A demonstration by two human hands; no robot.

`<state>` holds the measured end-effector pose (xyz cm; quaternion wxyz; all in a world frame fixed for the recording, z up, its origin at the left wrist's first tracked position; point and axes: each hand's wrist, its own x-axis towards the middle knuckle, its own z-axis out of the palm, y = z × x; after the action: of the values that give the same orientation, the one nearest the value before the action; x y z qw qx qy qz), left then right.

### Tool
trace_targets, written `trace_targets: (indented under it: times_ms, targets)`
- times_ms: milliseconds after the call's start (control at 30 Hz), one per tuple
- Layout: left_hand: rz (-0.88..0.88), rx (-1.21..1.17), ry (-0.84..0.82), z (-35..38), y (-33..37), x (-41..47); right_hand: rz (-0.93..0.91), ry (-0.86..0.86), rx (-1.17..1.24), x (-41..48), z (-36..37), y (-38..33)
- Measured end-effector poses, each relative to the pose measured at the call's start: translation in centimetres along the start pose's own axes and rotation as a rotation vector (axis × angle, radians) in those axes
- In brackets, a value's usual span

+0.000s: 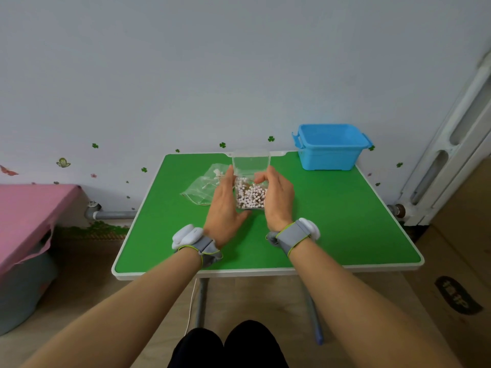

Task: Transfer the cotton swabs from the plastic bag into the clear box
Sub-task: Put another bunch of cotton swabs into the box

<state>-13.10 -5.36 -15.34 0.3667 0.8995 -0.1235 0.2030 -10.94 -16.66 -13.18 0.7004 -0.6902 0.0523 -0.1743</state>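
1. The left hand (225, 205) lies flat, fingers straight, pressed on the left wall of the box (249, 207), thumb at its near base.
2. The right hand (279, 200) curls its fingers over the box's right wall and rim, gripping it.
3. The box stands upright mid-table (332, 221), toward the far edge, lid (251, 162) raised behind. Probably light, stiff and slick; best held low by opposite walls.
4. The swabs (251, 195) stand packed on end in the box, long axes vertical, tips up (likely to spill if it tips).
5. The bag (202, 187) is limp, just left of the box; a few swabs lie flat inside.
6. The bin (329, 150) sits at the far right corner.
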Motion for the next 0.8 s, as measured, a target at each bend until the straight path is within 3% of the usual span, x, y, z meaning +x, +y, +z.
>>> trace_targets:
  times_ms: [133,300,467,800]
  targets:
    - [-0.055,-0.002,-0.054,0.2,0.1,-0.4,0.009,-0.027,-0.021,-0.3,-0.5,0.5]
    - [-0.035,0.015,0.015,0.3,0.1,-0.6,0.038,-0.018,0.107,-0.4,-0.7,0.1]
    - [-0.064,-0.010,-0.031,0.2,0.3,-0.4,-0.008,-0.092,0.007,-0.2,-0.7,0.7]
    - [0.089,0.096,-0.043,0.3,0.9,-0.7,-0.036,-0.043,-0.056,-0.4,-1.0,1.4]
